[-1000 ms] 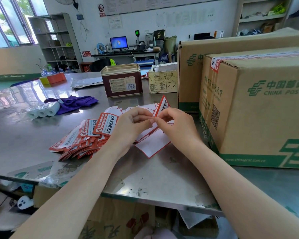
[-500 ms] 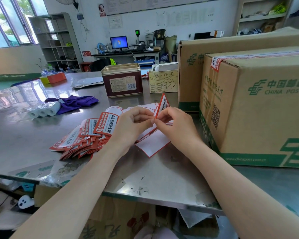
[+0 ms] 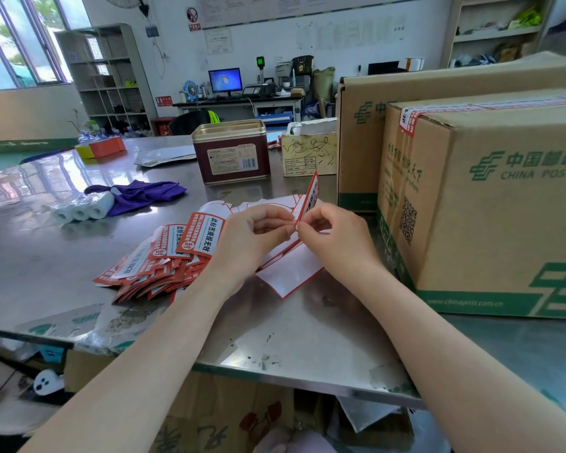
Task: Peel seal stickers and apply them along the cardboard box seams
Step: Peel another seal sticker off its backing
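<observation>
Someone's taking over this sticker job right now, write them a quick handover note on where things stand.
Left hand and right hand both pinch one seal sticker, held above the metal table, its backing being picked apart.
The sticker pile lies left of the hands; blank backing sheets lie under them.
The near cardboard box stands at right with a sticker already over its top front corner.
Left: finish peeling, stick this one along a seam. A second box stands behind; I can't see any stickers on it.

sticker pile point(image 3: 164, 256) left on table point(image 3: 40, 256) | box point(image 3: 490, 204) right | tin point(image 3: 231, 152) behind pile
</observation>
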Demonstrator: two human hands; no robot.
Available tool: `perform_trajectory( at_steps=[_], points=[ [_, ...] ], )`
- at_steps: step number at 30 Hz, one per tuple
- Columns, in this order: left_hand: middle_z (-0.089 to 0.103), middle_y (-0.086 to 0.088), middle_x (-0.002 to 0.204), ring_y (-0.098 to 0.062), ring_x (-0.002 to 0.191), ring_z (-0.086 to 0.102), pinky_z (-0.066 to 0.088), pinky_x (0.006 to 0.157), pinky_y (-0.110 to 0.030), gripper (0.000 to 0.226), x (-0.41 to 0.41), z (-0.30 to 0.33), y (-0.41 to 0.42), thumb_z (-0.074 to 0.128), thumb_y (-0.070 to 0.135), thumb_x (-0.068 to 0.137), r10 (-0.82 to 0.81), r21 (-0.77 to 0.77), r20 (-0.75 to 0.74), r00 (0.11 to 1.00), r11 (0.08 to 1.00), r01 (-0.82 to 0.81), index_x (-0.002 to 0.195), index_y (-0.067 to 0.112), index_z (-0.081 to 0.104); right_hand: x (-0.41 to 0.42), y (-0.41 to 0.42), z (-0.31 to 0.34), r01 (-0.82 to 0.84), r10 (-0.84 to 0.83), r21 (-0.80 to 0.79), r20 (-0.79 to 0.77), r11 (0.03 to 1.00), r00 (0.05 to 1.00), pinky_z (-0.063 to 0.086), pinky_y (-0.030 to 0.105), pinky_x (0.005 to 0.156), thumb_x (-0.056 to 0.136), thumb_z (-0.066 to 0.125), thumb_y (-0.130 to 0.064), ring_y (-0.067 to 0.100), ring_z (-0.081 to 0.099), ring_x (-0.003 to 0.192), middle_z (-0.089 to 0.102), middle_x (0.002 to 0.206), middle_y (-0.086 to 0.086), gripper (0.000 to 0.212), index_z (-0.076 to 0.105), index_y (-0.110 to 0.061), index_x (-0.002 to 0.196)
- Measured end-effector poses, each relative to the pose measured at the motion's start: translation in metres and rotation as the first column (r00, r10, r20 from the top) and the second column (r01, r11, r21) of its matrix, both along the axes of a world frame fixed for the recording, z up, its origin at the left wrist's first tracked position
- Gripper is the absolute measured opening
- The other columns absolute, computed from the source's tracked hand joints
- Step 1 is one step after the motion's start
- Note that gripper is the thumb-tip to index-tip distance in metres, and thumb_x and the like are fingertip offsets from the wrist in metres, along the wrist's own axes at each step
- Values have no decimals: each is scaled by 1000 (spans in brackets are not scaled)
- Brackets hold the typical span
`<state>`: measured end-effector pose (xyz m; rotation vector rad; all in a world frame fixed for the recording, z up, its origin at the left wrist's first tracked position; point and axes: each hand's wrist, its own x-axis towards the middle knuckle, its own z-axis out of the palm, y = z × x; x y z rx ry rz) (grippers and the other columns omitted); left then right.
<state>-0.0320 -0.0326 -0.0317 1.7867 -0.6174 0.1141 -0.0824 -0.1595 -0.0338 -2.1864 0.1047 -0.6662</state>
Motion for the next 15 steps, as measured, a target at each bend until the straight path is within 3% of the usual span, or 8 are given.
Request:
perform_trajectory(
  at_steps=[5,10,15],
  points=[
    [69,10,90,-1,83,65,50,74,-7,18,0,0,1,62,8,86,6,65,2,1000,998,-6,95,21,70,3,0,-1,-7,7,0,-23,1000,1000,36,6,64,92,56,-25,6,53,83,58,89,-8,15,66,-15,96],
    [69,6,94,-9,89,65,52,83,-21,16,-2,0,-1,55,17,91,-8,60,-39,999,998,11,96,22,70,3,-1,-1,-25,25,30,-8,999,1000,39,9,69,93,55,-24,9,55,86,61,91,-5,19,68,-13,101],
    [69,4,90,-8,82,67,54,81,-21,14,0,-1,-1,57,13,91,20,53,-57,998,998,-17,98,18,68,5,-1,-1,-24,25,62,-25,998,999,41,9,70,93,53,-25,8,55,87,61,95,-4,20,66,-14,104]
  ],
)
